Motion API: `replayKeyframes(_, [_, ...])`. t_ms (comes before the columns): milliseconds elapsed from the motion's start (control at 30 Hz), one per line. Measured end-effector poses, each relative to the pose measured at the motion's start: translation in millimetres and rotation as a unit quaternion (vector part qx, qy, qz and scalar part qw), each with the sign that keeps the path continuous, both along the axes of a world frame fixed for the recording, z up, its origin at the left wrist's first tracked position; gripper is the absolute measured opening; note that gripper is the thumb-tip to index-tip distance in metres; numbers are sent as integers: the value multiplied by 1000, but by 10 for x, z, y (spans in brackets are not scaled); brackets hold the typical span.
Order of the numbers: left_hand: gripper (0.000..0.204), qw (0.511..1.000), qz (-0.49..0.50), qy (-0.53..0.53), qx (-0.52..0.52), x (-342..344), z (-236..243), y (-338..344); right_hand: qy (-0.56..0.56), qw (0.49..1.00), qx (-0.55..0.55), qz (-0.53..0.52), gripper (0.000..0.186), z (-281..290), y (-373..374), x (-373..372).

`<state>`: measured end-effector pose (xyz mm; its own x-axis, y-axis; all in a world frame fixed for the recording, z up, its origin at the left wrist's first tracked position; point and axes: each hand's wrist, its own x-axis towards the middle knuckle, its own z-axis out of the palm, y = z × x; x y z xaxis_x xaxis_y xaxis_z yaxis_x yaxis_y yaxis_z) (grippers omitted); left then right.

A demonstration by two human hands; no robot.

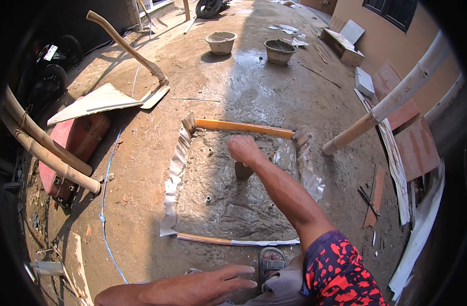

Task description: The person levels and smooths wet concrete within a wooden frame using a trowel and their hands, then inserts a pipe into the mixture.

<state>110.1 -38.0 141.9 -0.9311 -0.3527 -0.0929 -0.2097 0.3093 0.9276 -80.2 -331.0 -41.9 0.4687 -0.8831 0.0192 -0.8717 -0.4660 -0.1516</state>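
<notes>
**Ana:** What is the right hand (243, 149) doing?

**Ben:** It is curled tight around the handle of a trowel (243, 170). The flat blade sits on the wet cement patch (233, 199), near its far edge.

**Ana:** And the left hand (208, 285)?

**Ben:** It is flat, fingers stretched out and close together, resting near the person's knee. It holds nothing.

**Ana:** How would the trowel feel?

**Ben:** Hard and stiff, I think, and not too heavy. Hold it by the handle, since the blade looks mucky. The cement looks soft, sticky and heavy, and it would mark easily.

**Ana:** What is around the patch?

**Ben:** An orange wooden bar (243, 127) runs along the far side. Crinkly silver sheet (175, 173) lines the left and right sides. Another thin stick (208, 238) lies along the near side. A little pipe end (208, 199) pokes up from the cement, so the trowel must go around it.

**Ana:** Anything farther off?

**Ben:** Two buckets (221, 42), a hoe (136, 56), bamboo poles (397, 97) on the right and a blue string (107, 199) on the left.
</notes>
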Motion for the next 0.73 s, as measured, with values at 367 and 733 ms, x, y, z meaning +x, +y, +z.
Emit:
replayKeyframes(367, [54, 994, -15, -39, -99, 8, -96, 26, -17, 1000, -9, -1, 15, -16, -4, 49])
replayKeyframes(733, [62, 980, -118, -162, -14, 45, -58, 4, -9, 1000, 9, -10, 17, 12, -13, 124])
